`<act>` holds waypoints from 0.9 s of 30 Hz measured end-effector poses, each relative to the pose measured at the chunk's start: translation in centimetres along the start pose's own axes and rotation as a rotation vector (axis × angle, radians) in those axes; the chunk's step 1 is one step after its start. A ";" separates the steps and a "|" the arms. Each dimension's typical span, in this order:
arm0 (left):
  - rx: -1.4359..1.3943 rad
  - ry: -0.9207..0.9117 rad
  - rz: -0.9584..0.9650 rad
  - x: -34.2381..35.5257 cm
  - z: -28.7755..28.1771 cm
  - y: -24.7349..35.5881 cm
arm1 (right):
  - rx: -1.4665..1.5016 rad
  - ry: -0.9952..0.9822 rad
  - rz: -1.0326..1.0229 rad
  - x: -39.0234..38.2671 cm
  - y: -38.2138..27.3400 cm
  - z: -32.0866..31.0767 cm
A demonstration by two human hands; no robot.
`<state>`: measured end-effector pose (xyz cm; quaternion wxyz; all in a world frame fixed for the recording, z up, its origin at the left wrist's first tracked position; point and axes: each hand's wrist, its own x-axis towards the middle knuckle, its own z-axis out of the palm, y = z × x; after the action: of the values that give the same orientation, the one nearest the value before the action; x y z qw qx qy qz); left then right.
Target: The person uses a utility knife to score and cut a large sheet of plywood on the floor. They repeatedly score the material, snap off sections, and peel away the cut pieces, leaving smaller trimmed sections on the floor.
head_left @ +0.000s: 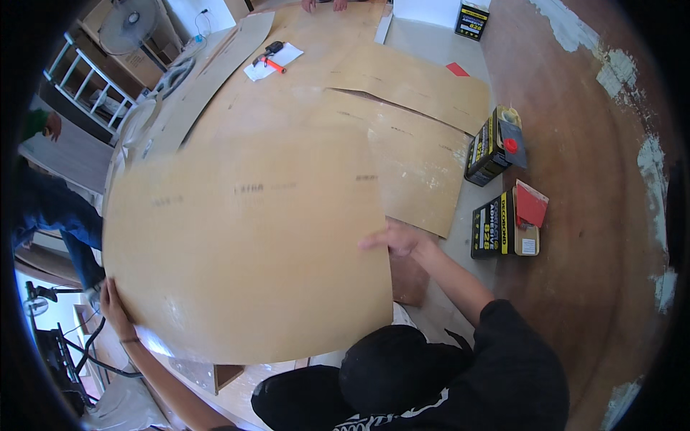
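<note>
My left hand (pixel 117 312) and right hand (pixel 402 240) grip opposite edges of the sheet (pixel 244 266), lower centre of the frame. It looks thin: uneven pulling could crease it, and swinging right could topple the tin (pixel 490 228) at centre right.

We have the near sheet (pixel 251 258) before us, our left hand (pixel 116 309) at its left edge, our right hand (pixel 397 241) at its right. Two cans (pixel 487 231) stand to our right, one beyond the other. Farther ahead, a tool (pixel 274 66) lies on paper (pixel 292 54).
</note>
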<state>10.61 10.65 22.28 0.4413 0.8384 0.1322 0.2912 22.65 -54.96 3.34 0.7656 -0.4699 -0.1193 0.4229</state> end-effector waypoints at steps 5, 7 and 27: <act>0.258 -0.236 -0.302 4.2 6.0 -3.4 | -0.154 0.100 -0.106 -0.4 0.6 -0.9; 0.311 -0.231 -0.332 4.5 7.9 -4.9 | -0.212 0.172 -0.136 -1.1 1.8 -1.2; 0.156 -0.258 -0.149 -3.8 12.0 3.5 | -0.211 0.468 0.069 -4.0 10.5 -0.6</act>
<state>14.77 -1.12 18.42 0.4088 0.8884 0.1583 0.1364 14.90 -56.24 -4.69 0.7043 -0.6358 0.0338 0.3140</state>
